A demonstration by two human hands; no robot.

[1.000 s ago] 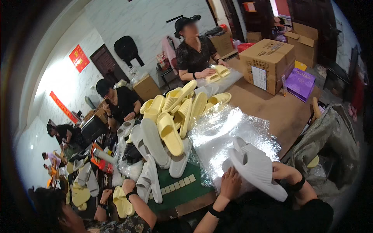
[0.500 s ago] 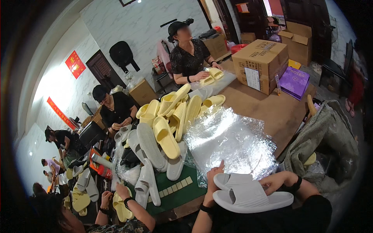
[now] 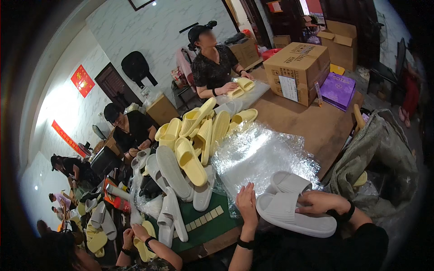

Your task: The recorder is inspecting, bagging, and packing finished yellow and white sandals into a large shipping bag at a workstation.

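A pair of pale grey slide sandals [image 3: 282, 210] is in my right hand [image 3: 315, 202], whose fingers reach in at the openings beneath the straps. The pair sits at the table's near edge, one sandal partly behind the other. Just left of the toes is my left hand [image 3: 246, 201], upright with its fingers extended and nothing in it. Its fingertips are by the near edge of a stack of shiny clear plastic bags [image 3: 257, 158]; whether they touch the plastic I cannot tell.
Yellow slides [image 3: 190, 160] and grey slides [image 3: 172, 171] are heaped left of the bags. A cardboard carton [image 3: 296, 74] and purple bag [image 3: 338, 90] stand at the far right. A grey-green sack [image 3: 377, 149] hangs at right. Co-workers handle slides across the table and at lower left.
The grey sandals, in my right hand, have moved up and tilted, their toe ends now nearer the bags. My left hand has come away from the toes, and its fingers are now extended.
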